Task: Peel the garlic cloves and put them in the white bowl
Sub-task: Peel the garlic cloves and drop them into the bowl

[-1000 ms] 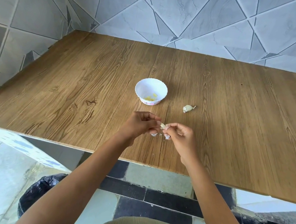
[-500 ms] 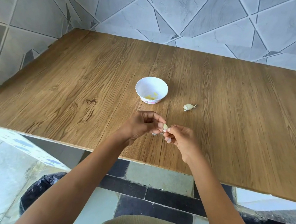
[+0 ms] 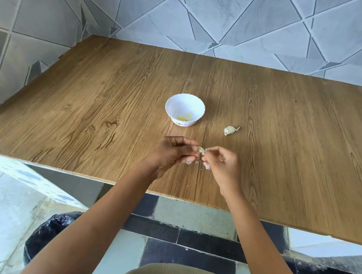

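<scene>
Wood-grain tabletop (image 3: 89, 105) fills the head view, and right at its near edge both hands are at work! The left hand (image 3: 171, 152) and the right hand (image 3: 224, 163) meet fingertip to fingertip above the boards, and between them sits one small pale garlic clove (image 3: 201, 149). The left grip is pinching it, thumb and fingertips curled in on the clove's left end. The right grip pinches the other end, thumb and forefinger tight, the remaining fingers curled underneath. Whether that right pinch is on flesh or just a flap of skin is too small to tell.

At 12 o'clock from the hands, well apart from them, stands the white bowl (image 3: 182, 122), upright, with a scalloped rim and a pink pattern round its foot. Yellowish peeled garlic pieces (image 3: 184, 117) lie in its bottom. At 3 o'clock of the bowl, near but not touching, a loose garlic piece (image 3: 231, 130) with papery skin on lies on the wood.

Beyond the tabletop at 12 o'clock rises a grey tiled wall (image 3: 210, 17) with slanting joint lines. Down at 7 o'clock, below the tabletop's edge, a bin lined with a black bag (image 3: 49, 232) stands on the floor.
</scene>
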